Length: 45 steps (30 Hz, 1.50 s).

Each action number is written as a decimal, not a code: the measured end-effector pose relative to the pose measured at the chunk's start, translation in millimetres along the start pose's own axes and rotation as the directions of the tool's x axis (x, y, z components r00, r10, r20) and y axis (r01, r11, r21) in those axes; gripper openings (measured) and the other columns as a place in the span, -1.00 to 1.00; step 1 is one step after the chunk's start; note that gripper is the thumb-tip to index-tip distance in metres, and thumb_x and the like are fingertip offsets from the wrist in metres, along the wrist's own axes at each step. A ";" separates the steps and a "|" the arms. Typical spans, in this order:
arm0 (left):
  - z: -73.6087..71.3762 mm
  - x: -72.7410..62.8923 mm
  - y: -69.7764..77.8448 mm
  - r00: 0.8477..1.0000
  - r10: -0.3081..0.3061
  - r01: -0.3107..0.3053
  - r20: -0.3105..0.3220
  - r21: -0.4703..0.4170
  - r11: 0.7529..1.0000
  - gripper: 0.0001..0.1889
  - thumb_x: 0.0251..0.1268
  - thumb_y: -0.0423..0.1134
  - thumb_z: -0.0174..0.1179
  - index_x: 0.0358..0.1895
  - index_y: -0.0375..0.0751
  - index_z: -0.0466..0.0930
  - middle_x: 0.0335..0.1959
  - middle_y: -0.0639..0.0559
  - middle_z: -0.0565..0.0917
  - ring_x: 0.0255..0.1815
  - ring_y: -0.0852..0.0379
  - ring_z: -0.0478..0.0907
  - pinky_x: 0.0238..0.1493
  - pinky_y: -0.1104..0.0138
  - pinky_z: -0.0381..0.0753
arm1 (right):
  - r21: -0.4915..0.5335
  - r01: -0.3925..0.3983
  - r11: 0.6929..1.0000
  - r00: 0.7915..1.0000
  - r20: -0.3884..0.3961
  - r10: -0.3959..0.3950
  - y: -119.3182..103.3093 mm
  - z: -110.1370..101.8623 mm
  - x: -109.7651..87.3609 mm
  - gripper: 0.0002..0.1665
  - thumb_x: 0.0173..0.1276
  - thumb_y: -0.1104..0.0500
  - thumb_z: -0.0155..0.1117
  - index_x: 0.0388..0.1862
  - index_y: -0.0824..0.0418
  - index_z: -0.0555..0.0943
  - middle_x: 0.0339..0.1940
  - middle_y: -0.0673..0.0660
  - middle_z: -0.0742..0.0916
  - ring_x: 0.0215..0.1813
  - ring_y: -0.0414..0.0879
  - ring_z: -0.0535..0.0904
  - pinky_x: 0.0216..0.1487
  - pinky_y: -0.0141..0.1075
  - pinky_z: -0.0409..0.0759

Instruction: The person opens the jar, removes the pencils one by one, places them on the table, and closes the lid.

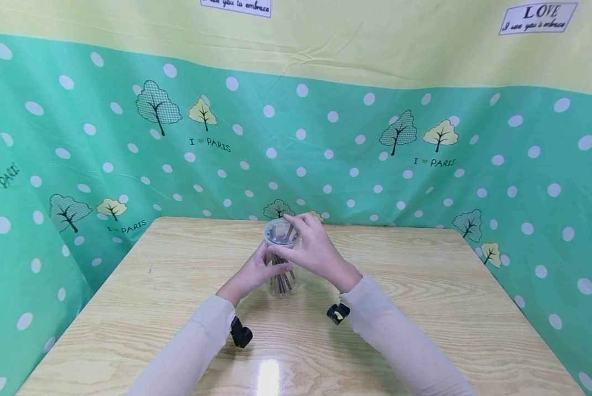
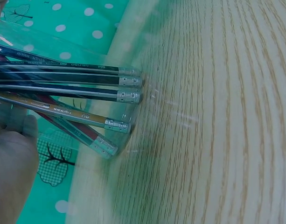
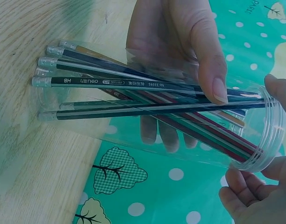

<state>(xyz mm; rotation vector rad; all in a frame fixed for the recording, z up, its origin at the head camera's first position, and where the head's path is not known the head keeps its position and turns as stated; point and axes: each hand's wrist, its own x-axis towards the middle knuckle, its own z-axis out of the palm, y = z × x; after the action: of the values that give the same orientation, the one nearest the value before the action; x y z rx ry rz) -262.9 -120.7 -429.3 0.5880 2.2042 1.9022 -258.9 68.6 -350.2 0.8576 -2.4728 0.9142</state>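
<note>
A clear plastic jar (image 1: 272, 286) is upright at the middle of the table, and its base appears to rest on the wood. Several pencils (image 3: 110, 84) lean inside, dark, red and gold, their silver ferrules at the jar's base. My left hand (image 1: 253, 275) grips the jar's side, thumb across the front and fingers behind it. At the top, my right hand (image 1: 318, 247) holds the round clear lid (image 1: 281, 234) by its rim, thumb near and fingers on the far side. In the right wrist view the lid (image 3: 268, 135) sits on the jar's mouth.
The wooden table (image 1: 177, 286) has its back edge close behind the jar. A green and yellow curtain (image 1: 325, 126) with dots and trees surrounds the table at the back and sides. Black wrist cameras (image 1: 240, 333) are worn at both sleeves.
</note>
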 end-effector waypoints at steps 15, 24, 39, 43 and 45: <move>0.1 1.4 -1.4 0.999 0.032 -0.031 0.017 -0.029 0.999 -0.04 0.33 -0.16 0.36 0.58 0.48 -0.13 0.19 0.00 0.58 0.28 0.01 0.42 0.41 -0.09 0.22 | -0.002 0.038 0.999 0.999 -0.025 -0.038 -2.5 -6.4 1.7 -0.09 0.16 -0.14 0.56 0.38 0.29 0.49 0.18 0.16 0.59 0.24 0.01 0.42 0.19 -0.09 0.52; 0.2 1.9 -1.4 0.999 0.029 -0.029 0.016 -0.022 0.999 -0.07 0.34 -0.21 0.35 0.57 0.45 -0.08 0.10 -0.04 0.61 0.27 -0.02 0.42 0.40 -0.10 0.22 | 0.007 0.063 0.998 0.998 -0.031 -0.063 -4.5 -13.3 -2.7 -0.11 0.19 -0.13 0.54 0.39 0.27 0.49 0.20 0.17 0.58 0.24 0.01 0.43 0.21 -0.08 0.53; 0.2 4.3 -2.2 0.999 0.034 -0.034 -0.008 -0.025 0.999 -0.11 0.27 -0.18 0.41 0.56 0.30 0.07 0.36 0.04 0.49 0.39 0.03 0.37 0.47 -0.10 0.11 | -0.008 0.110 0.994 0.994 -0.013 -0.111 -4.0 -33.1 -23.5 -0.09 0.18 -0.09 0.55 0.40 0.31 0.46 0.18 0.19 0.59 0.22 0.04 0.43 0.17 -0.05 0.55; 0.9 4.9 -1.6 1.000 0.021 -0.021 -0.016 -0.019 1.000 -0.13 0.26 -0.17 0.42 0.54 0.31 0.11 0.38 0.07 0.48 0.41 0.06 0.34 0.49 -0.10 0.06 | -0.018 0.121 0.992 0.993 -0.001 -0.121 -2.0 -37.0 -31.1 -0.09 0.20 -0.11 0.53 0.42 0.28 0.44 0.21 0.17 0.57 0.23 0.04 0.44 0.20 -0.05 0.55; 1.1 5.1 -1.7 1.000 0.016 -0.016 -0.018 -0.021 1.000 -0.14 0.25 -0.17 0.43 0.53 0.31 0.13 0.39 0.05 0.46 0.42 0.03 0.34 0.48 -0.11 0.09 | -0.021 0.133 0.991 0.991 0.001 -0.133 -1.3 -38.4 -34.3 -0.08 0.20 -0.11 0.53 0.43 0.27 0.43 0.21 0.16 0.57 0.23 0.02 0.45 0.20 -0.06 0.54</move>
<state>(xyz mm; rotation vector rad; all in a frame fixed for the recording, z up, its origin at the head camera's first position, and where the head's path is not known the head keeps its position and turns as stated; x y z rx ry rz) -267.4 -117.8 -430.5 0.5895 2.1936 1.9438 -227.6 108.2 -339.7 1.0010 -2.3877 0.8401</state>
